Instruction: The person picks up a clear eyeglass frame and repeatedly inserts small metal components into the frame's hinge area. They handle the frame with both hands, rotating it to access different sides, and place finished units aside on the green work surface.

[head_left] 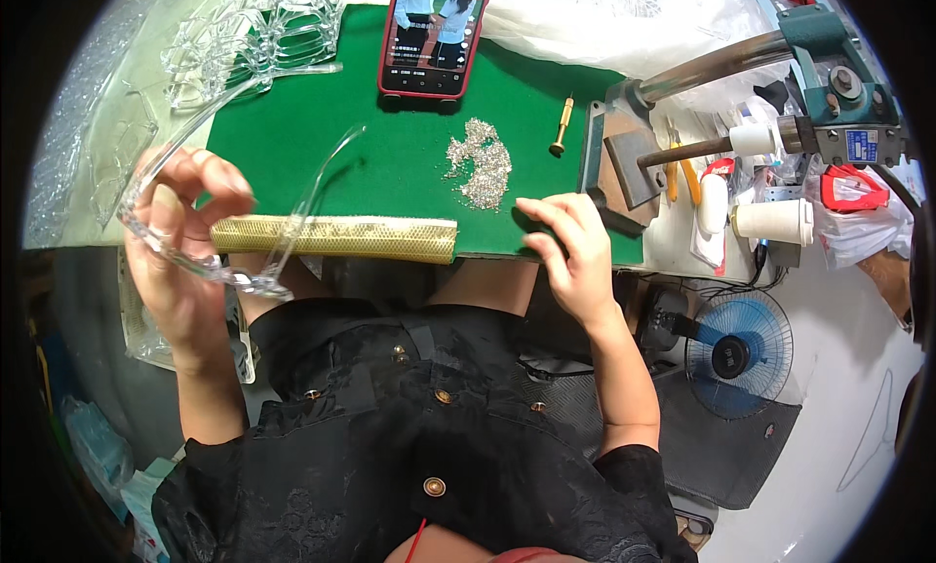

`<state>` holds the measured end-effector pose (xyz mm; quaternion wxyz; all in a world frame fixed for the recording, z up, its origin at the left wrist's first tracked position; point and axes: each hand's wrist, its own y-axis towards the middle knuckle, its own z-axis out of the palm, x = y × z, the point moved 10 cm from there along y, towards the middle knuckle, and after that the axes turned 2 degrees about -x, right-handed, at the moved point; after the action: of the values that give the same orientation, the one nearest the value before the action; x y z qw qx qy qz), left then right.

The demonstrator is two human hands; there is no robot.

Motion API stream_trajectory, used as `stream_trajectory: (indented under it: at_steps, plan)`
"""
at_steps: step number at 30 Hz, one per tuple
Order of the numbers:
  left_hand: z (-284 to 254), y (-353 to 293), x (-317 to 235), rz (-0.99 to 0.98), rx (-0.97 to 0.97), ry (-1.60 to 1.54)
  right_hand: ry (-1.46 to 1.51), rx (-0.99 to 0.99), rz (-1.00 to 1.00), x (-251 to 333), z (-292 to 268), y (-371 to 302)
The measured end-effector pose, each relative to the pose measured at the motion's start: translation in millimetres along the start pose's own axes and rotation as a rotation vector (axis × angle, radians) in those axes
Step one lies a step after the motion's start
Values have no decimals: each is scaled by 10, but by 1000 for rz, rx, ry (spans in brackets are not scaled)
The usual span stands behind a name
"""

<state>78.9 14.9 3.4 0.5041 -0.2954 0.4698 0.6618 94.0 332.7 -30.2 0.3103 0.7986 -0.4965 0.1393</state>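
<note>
My left hand, raised at the table's near left edge, is closed on a clear plastic eyeglass frame. One temple of the frame points up and away over the mat, while the other passes by my fingers. My right hand hovers at the near edge with thumb and fingers apart, and I see nothing between them. Just beyond it, a loose pile of tiny silvery metal pieces lies on the green mat. A small brass-coloured screwdriver rests to the right of the pile.
A gold patterned strip runs along the near edge. More clear eyeglass frames are heaped at far left. A red-cased phone stands at the back. At right are a green metal press, orange-handled pliers, a white cup and a fan.
</note>
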Motion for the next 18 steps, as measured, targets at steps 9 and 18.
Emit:
stream_trajectory:
  at_steps: [9, 18]
  plan:
    - [581, -81, 178, -175, 182, 33, 71, 8, 148, -120, 158, 104]
    - [633, -91, 296, -180, 108, 202, -24, 38, 36, 4, 133, 71]
